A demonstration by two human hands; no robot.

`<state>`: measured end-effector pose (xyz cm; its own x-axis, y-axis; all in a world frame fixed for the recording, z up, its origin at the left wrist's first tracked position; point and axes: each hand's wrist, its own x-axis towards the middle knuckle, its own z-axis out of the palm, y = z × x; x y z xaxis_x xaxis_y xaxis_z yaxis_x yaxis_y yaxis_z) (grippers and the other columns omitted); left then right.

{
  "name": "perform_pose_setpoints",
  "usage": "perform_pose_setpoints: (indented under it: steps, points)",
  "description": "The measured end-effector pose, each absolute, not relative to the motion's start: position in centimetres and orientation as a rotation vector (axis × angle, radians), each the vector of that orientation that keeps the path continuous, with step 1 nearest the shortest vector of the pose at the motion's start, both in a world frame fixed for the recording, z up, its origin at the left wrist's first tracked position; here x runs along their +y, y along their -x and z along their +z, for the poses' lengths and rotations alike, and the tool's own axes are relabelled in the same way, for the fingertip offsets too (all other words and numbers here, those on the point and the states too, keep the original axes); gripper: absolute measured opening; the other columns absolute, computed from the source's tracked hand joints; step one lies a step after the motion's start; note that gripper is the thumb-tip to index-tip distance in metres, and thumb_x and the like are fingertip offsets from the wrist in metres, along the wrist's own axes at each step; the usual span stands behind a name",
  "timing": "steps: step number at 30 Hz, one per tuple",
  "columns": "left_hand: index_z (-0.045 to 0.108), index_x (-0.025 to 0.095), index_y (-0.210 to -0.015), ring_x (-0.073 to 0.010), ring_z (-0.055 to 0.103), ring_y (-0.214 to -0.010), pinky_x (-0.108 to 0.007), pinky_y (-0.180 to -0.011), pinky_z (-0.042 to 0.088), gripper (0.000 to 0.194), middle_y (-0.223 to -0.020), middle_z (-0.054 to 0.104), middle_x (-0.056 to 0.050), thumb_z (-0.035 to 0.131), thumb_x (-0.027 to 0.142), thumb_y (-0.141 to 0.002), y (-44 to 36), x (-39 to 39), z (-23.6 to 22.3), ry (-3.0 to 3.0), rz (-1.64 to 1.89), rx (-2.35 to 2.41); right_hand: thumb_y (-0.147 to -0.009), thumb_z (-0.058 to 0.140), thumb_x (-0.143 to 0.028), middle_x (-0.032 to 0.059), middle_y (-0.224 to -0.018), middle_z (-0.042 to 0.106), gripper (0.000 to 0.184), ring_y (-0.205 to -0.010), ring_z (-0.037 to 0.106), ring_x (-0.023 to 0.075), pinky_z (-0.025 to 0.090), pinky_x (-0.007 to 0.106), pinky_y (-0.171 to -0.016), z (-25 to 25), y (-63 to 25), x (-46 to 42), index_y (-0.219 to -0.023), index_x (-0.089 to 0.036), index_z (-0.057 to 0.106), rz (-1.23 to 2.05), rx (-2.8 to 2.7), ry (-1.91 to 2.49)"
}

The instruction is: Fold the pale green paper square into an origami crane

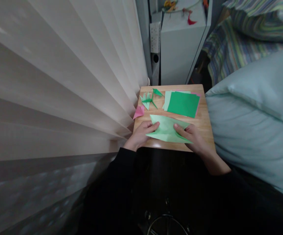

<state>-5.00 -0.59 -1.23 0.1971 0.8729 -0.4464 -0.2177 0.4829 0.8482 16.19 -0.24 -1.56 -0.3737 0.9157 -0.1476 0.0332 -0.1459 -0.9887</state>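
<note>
Left hand (141, 133), right hand (192, 135) — pinching pale green paper (167, 129), wooden table (202, 122)

We see a dim room, with soft light falling from above and from the far side. The wooden table (202, 122) is the brightest, sharpest part. The curtain (58, 81) on the left is evenly lit, but blurs and smears toward the near left corner. Our dark clothing at the near edge lies in deep shadow. Straight lines bow toward the edges.
</note>
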Motion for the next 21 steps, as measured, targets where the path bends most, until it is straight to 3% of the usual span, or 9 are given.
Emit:
perform_pose_setpoints:
  steps: [3, 6, 12, 16, 21]
  points:
    - [0.068, 0.014, -0.072, -0.01, 0.056, -0.055, -0.023, -0.056, 0.046, 0.042, -0.064, 0.063, 0.0, 0.086, 0.052, -0.072, 4.7, -0.4, -1.6, -0.646, 0.947, 1.138, -0.094, 0.063, -0.052, 0.0049, -0.13, 0.075, 0.042, -0.125, 0.066, 0.0286, 0.048, 0.048, -0.113, -1.3, -16.2, -0.4, -0.124, -0.025, 0.076, 1.533, -1.523, 1.052]
    - [0.067, 0.015, -0.07, -0.0092, 0.055, -0.053, -0.022, -0.053, 0.046, 0.036, -0.062, 0.062, 0.0, 0.084, 0.046, -0.076, 4.5, -0.3, -1.8, -0.578, 1.016, 1.155, -0.096, 0.062, -0.039, 0.0018, -0.146, 0.066, 0.037, -0.14, 0.057, 0.0268, 0.038, 0.049, -0.123, -1.2, -16.2, -0.3, -0.13, -0.031, 0.074, 1.475, -1.648, 0.99]
    - [0.071, 0.015, -0.088, -0.0172, 0.068, -0.063, -0.031, -0.061, 0.059, 0.035, -0.077, 0.074, -0.007, 0.076, 0.05, -0.084, 4.0, -0.3, -1.8, -0.48, 0.997, 1.247, -0.09, 0.057, -0.016, 0.0036, -0.149, 0.063, 0.044, -0.138, 0.059, 0.027, 0.043, 0.048, -0.119, -1.7, -16.4, -0.1, -0.126, -0.031, 0.077, 1.361, -1.835, 0.905]
    - [0.071, 0.017, -0.091, -0.0195, 0.07, -0.067, -0.032, -0.062, 0.059, 0.044, -0.075, 0.074, -0.006, 0.071, 0.061, -0.085, 3.8, -0.4, -1.9, -0.55, 1.025, 1.268, -0.089, 0.055, -0.014, 0.003, -0.149, 0.063, 0.047, -0.136, 0.06, 0.0283, 0.044, 0.049, -0.119, -2.1, -16.3, -0.4, -0.126, -0.033, 0.077, 1.294, -1.88, 0.938]
    - [0.072, 0.017, -0.083, -0.0154, 0.069, -0.07, -0.028, -0.071, 0.057, 0.036, -0.076, 0.072, -0.002, 0.082, 0.051, -0.077, 4.0, -0.4, -2.1, -0.684, 1.026, 1.235, -0.091, 0.055, -0.017, 0.0043, -0.146, 0.065, 0.042, -0.135, 0.062, 0.0284, 0.046, 0.046, -0.117, -2.0, -16.0, -0.6, -0.124, -0.031, 0.078, 1.256, -1.865, 0.925]
